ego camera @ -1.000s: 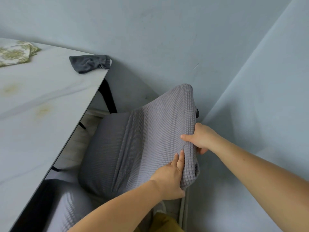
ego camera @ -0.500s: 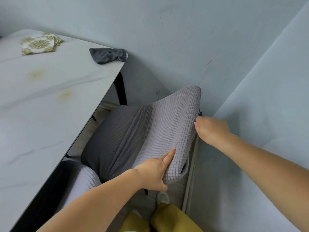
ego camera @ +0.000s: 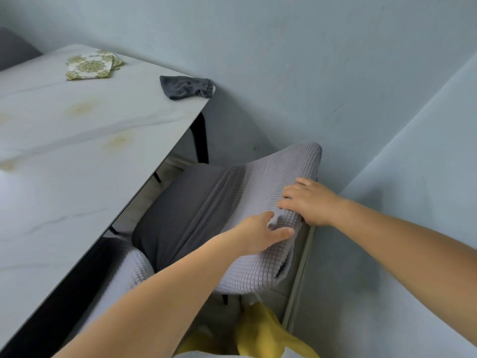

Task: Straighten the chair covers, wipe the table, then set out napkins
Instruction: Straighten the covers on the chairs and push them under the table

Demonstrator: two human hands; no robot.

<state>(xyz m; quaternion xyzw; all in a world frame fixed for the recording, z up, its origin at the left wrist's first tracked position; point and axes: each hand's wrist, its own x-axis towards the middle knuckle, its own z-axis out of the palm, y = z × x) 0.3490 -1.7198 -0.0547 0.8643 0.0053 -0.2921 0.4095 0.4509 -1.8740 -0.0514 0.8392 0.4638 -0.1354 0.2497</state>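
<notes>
A grey waffle-knit chair cover (ego camera: 260, 184) wraps the backrest and seat of a chair pushed beside the table. My left hand (ego camera: 260, 235) pinches a fold of the cover at the near top edge of the backrest. Just right of it, my right hand (ego camera: 308, 200) lies on top of the same edge, its fingers curled over the fabric. On the white marble table (ego camera: 77, 156) lie folded green-patterned napkins (ego camera: 91, 64) near the far side and a dark grey cloth (ego camera: 187, 86) at the far right corner. Yellowish stains (ego camera: 82, 107) mark the tabletop.
Pale blue walls close in behind and to the right of the chair, leaving a narrow gap. A second covered chair (ego camera: 124, 277) sits nearer me under the table edge. Yellow trousers (ego camera: 258, 334) show at the bottom. A dark chair back (ego camera: 14, 47) stands at the far left.
My right hand has come from behind the backrest onto its top edge. My left hand has shifted up to pinch the fabric beside it. The view has panned to the left, so more of the table shows.
</notes>
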